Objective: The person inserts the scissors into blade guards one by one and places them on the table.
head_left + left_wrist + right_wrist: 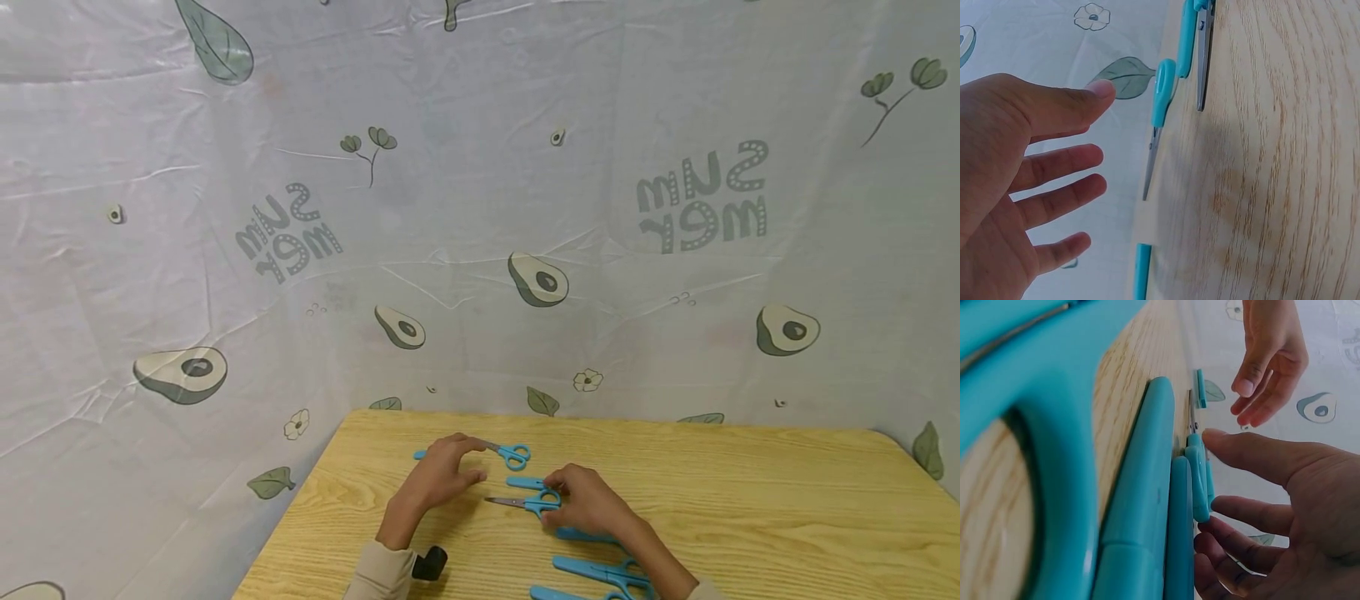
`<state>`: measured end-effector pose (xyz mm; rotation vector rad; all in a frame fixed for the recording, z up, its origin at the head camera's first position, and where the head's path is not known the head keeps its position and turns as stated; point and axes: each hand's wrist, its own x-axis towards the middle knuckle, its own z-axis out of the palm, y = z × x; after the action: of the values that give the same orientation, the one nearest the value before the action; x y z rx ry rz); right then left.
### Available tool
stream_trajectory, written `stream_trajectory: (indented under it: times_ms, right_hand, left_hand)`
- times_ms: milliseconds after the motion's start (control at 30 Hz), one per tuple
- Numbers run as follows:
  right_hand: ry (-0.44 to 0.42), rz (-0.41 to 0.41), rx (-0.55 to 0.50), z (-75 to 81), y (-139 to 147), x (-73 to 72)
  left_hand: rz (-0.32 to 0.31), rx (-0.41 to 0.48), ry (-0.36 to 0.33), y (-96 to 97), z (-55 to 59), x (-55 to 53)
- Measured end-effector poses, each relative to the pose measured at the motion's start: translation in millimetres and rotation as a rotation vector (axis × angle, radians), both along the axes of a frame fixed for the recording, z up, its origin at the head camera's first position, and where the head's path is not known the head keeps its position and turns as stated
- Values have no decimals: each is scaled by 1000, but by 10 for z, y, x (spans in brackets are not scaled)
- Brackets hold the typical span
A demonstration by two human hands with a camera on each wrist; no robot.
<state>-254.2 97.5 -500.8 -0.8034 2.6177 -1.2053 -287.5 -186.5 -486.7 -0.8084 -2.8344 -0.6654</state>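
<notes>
A pair of scissors (542, 502) with light blue handles and bare blades lies on the wooden table, blades pointing left. My right hand (588, 502) is at its handles, thumb and fingers loosely parted around them; in the right wrist view the thumb tip overlaps the handle (1196, 481). Just behind lies a blue blade cover (525, 482). Over the table's far left part hovers my left hand (444, 475), fingers spread and holding nothing. Beyond its fingertips is a second pair of bare scissors (515, 455), with another blue cover (1142, 272) to the left, partly hidden by that hand in the head view.
Nearer the front lie covered blue scissors (600, 572), a blue cover (583, 535) partly behind the right forearm, and another blue piece (555, 593) at the bottom edge. A printed plastic curtain (465, 333) hangs behind the table (787, 500).
</notes>
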Motion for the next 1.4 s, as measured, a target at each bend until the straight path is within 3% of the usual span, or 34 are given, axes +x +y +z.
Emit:
stream_trajectory:
  times_ms: [367, 733, 1067, 1267, 1400]
  right_hand:
    - [106, 33, 73, -33, 14, -34]
    - [143, 10, 110, -67, -25, 37]
    - [78, 21, 72, -8, -13, 40]
    - [-24, 54, -30, -23, -1, 22]
    - [-39, 69, -69, -35, -3, 2]
  left_hand:
    - [7, -6, 8, -4, -8, -12]
    - [-9, -20, 24, -46, -40, -16]
    - [-12, -21, 33, -77, -49, -18]
    - [-21, -19, 36, -80, -45, -16]
    - [-29, -19, 43, -87, -47, -10]
